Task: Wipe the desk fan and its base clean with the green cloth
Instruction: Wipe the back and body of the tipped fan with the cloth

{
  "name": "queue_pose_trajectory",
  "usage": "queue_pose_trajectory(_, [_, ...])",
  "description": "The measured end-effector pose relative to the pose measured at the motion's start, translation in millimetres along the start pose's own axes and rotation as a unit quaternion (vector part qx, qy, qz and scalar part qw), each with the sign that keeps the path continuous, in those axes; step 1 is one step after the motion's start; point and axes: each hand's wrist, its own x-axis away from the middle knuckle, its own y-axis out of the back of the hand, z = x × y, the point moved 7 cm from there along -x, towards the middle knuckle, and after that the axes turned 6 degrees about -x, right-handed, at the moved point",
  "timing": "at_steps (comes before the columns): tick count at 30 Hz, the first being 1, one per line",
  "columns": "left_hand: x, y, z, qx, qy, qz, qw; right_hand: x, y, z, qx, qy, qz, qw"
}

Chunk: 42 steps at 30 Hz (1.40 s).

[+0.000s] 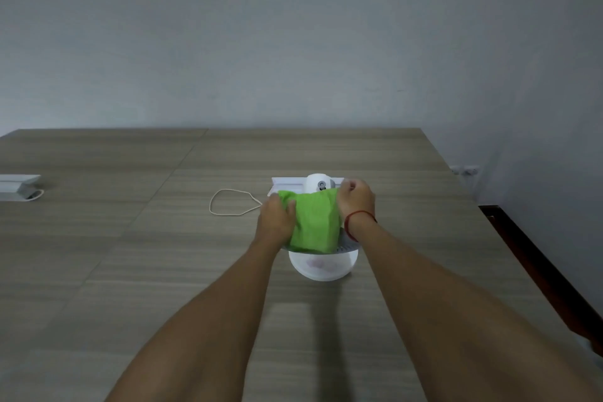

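A white desk fan [319, 185] stands on the wooden table, its round base [323, 266] nearest me. The green cloth [314, 223] is draped over the fan's grille and hides most of it; only the grille's lower right rim and the motor housing behind show. My left hand [275, 219] presses on the cloth's left edge, fingers curled over it. On the cloth's upper right corner my right hand [355, 201] is closed, beside the motor housing. A red string circles the right wrist.
A white cable [228, 202] loops on the table left of the fan. Behind the fan lies a flat white box [287, 184]. Another white object [18, 188] sits at the far left edge. The table's right edge [489, 215] drops off near a dark piece of furniture.
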Motion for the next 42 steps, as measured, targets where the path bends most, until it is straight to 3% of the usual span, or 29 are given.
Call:
queue_pose_trajectory(2, [4.4,-6.3,4.2,-0.043,0.018,-0.013,0.999,-4.2,5.4,-6.2,-0.004,0.002,-0.009,1.000])
queue_pose_trajectory(4, [11.3,1.1,-0.2,-0.093,0.022,-0.084,0.992,-6.8,3.3,-19.8,0.002,-0.023,0.015,1.000])
queue_pose_trajectory(6, [14.1,0.6,-15.2,-0.104,-0.061,-0.118,0.986,-7.4,-6.4,-36.4,0.017,-0.040,0.062,0.997])
queue_pose_trajectory(9, [20.2,-23.1,-34.6,-0.063,-0.203,-0.034,0.977,-4.0,-16.7,-41.8,0.050,-0.006,0.120,0.991])
queue_pose_trajectory(14, [18.9,-34.1,-21.7,-0.135,-0.213,-0.039,0.967,2.6,-16.8,-33.6,0.112,0.120,0.148,0.975])
queue_pose_trajectory(17, [12.4,-32.4,-16.2,-0.154,-0.209,-0.024,0.965,4.8,-18.2,-32.6,0.171,0.147,0.145,0.963])
queue_pose_trajectory(21, [3.5,-33.4,2.5,-0.106,-0.158,-0.014,0.982,-1.7,-19.9,-32.1,0.250,0.123,0.141,0.950])
queue_pose_trajectory(23, [-5.6,-37.3,25.1,0.017,-0.083,0.012,0.996,-6.1,-21.3,-34.0,0.257,0.120,0.142,0.948])
queue_pose_trajectory(25, [-10.3,-43.1,47.1,0.172,0.021,0.034,0.984,-9.7,-22.1,-36.7,0.246,0.119,0.134,0.952])
queue_pose_trajectory(28, [-5.0,-50.5,52.6,0.238,0.073,0.030,0.968,-10.9,-22.3,-36.4,0.231,0.124,0.122,0.957])
queue_pose_trajectory(35, [9.2,-38.1,23.8,0.122,-0.018,-0.076,0.990,-11.4,-21.5,-36.0,0.217,0.101,0.113,0.964])
queue_pose_trajectory(39, [20.2,-36.6,-15.6,-0.004,-0.178,-0.033,0.983,-13.1,-24.1,-31.1,0.192,0.070,0.132,0.970])
queue_pose_trajectory(42, [20.6,-35.3,-24.0,0.011,-0.177,-0.029,0.984,-16.2,-25.7,-22.8,0.168,0.060,0.138,0.974])
